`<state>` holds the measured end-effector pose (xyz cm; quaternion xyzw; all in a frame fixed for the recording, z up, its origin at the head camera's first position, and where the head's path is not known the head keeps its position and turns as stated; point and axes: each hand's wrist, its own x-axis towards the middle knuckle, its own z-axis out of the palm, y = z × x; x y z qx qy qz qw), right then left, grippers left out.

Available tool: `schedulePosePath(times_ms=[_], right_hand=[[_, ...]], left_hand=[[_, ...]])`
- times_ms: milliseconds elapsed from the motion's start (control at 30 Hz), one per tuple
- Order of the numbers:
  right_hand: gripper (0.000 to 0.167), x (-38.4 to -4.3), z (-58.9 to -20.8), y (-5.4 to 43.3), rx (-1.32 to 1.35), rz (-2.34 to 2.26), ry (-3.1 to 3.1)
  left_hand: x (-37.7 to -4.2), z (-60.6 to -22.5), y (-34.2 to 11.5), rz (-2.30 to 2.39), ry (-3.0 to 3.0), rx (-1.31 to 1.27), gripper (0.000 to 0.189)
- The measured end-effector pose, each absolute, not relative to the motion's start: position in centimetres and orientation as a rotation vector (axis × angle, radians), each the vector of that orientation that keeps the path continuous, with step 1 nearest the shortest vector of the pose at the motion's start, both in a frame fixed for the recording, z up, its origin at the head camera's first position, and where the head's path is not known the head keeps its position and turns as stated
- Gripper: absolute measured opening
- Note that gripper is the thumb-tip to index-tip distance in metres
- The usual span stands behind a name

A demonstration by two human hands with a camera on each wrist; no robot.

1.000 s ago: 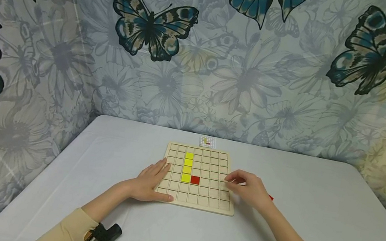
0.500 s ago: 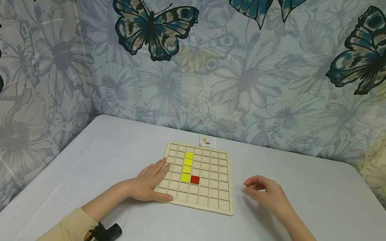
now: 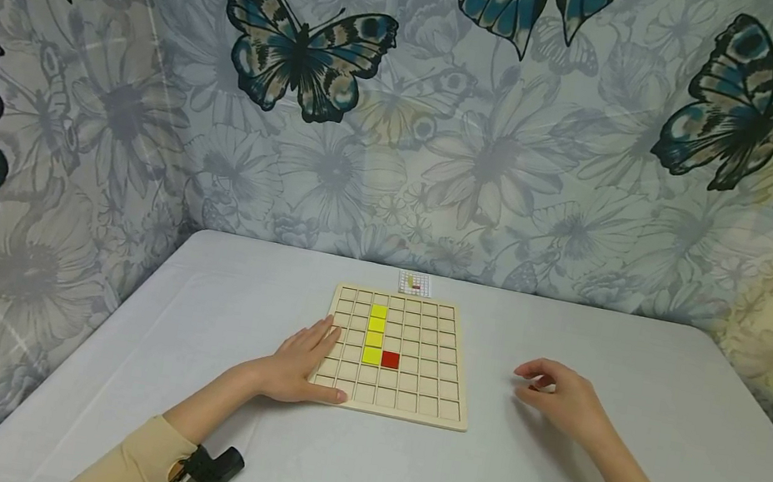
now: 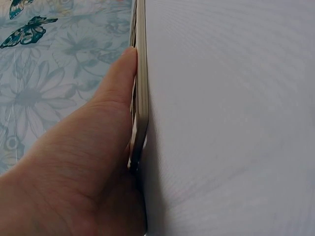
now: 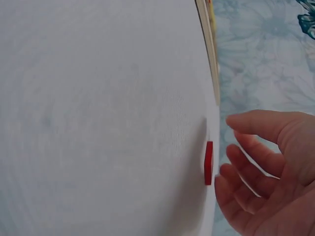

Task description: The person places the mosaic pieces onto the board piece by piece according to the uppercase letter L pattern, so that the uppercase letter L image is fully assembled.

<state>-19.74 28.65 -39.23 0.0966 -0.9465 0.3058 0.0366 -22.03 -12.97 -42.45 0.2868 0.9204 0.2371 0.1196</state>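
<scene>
A wooden grid board [image 3: 404, 417] lies on the table. A column of several yellow tiles [image 3: 376, 325] sits in its cells, with one red tile [image 3: 390, 360] to the right of the lowest. My left hand [image 3: 294, 365] rests flat on the board's left edge, the thumb along the near corner, also seen in the left wrist view. Right of the board, my right hand [image 3: 569, 403] hovers over the table with loosely curved fingers and nothing between them. A loose red tile [image 5: 208, 163] lies near those fingers in the right wrist view; in the head view it is hidden.
Behind the board lies a small card [image 3: 415, 283] printed with a coloured grid. A white cloth [image 3: 274, 282] covers the table. Butterfly-patterned fabric [image 3: 502, 183] hangs along the back and left side.
My right hand has moved right, from the board's right edge to above the table. The red tile seen partly behind it earlier is now covered. The left hand stays put.
</scene>
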Motion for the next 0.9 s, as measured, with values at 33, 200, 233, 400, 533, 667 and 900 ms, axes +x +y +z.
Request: schedulePosePath(times_ms=[33,200,233,400,533,667,900], right_hand=[[0.024,-19.7,-39.3,28.9,0.298,0.925,-2.91],[0.026,-19.6,-39.3,29.8,0.298,0.928,-2.929],[0.026,-19.6,-39.3,29.9,0.288,0.931,-2.939],[0.027,-19.6,-39.3,30.3,0.268,0.946,-2.983],[0.026,-19.7,-39.3,30.2,0.278,0.938,-2.995],[0.026,-19.7,-39.4,30.0,0.289,0.962,-2.996],[0.028,-19.7,-39.4,29.4,0.289,1.004,-3.005]], left_hand=[[-22.0,-42.5,-13.0,0.696,2.69,0.836,0.106],[-22.0,-42.5,-13.0,0.703,2.696,0.833,0.106],[-22.1,-42.6,-13.0,0.702,2.696,0.832,0.107],[-22.0,-42.6,-12.9,0.695,2.697,0.826,0.106],[-22.0,-42.5,-12.9,0.7,2.693,0.821,0.106],[-22.0,-42.4,-12.9,0.704,2.691,0.82,0.106],[-22.1,-42.6,-13.0,0.723,2.692,0.829,0.106]])
